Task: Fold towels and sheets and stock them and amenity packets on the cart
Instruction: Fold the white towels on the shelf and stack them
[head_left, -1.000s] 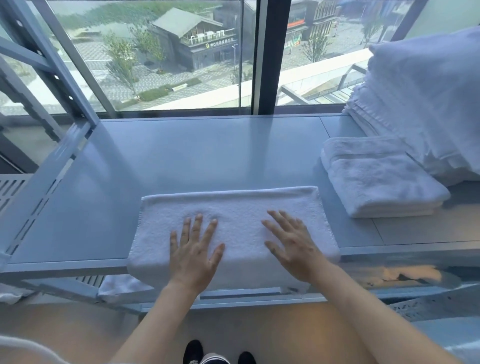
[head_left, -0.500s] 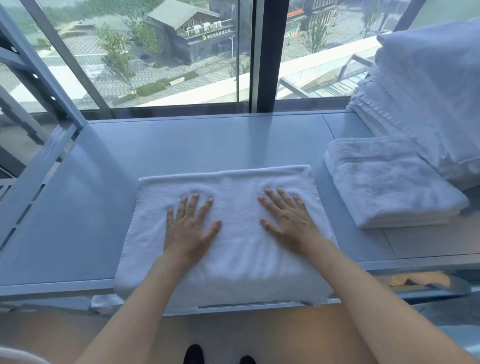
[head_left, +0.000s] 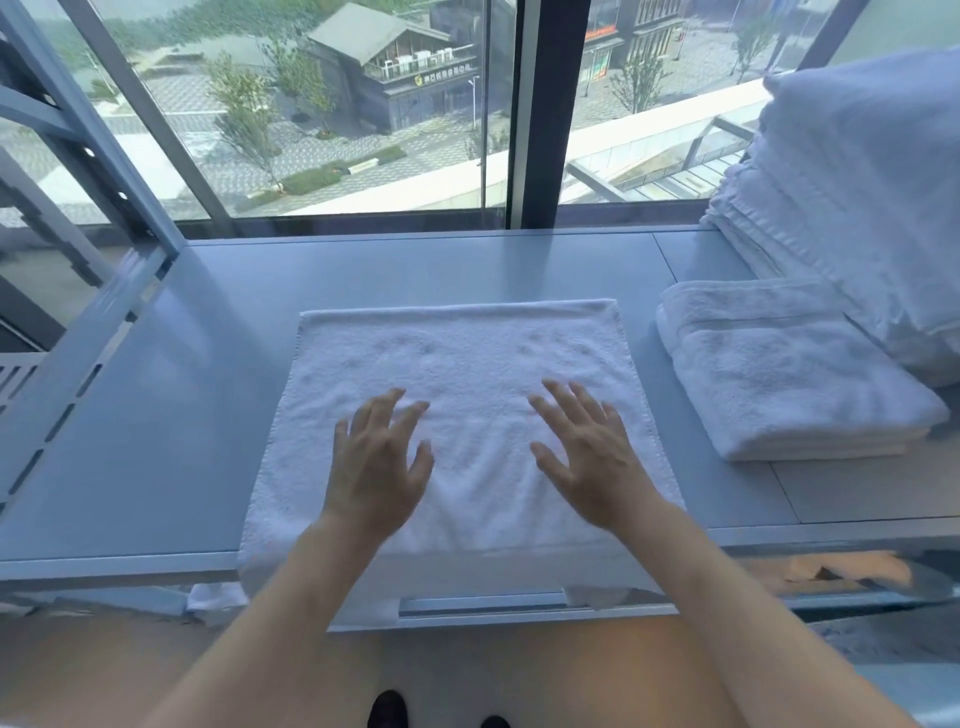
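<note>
grey shelf (head_left: 156, 415): towel (head_left: 457, 364) overhangs its near edge; left hand (head_left: 376, 467), right hand (head_left: 592, 462) spread, holding nothing.

Your towel (head_left: 457, 395) lay on the shelf (head_left: 156, 415), its near edge hanging over; a folded towel (head_left: 789, 384) lay right of it, the stack (head_left: 857, 208) behind.

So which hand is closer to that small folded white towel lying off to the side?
The right hand. It is over the flat white towel, nearer the folded towel; the left hand is farther away.
</note>
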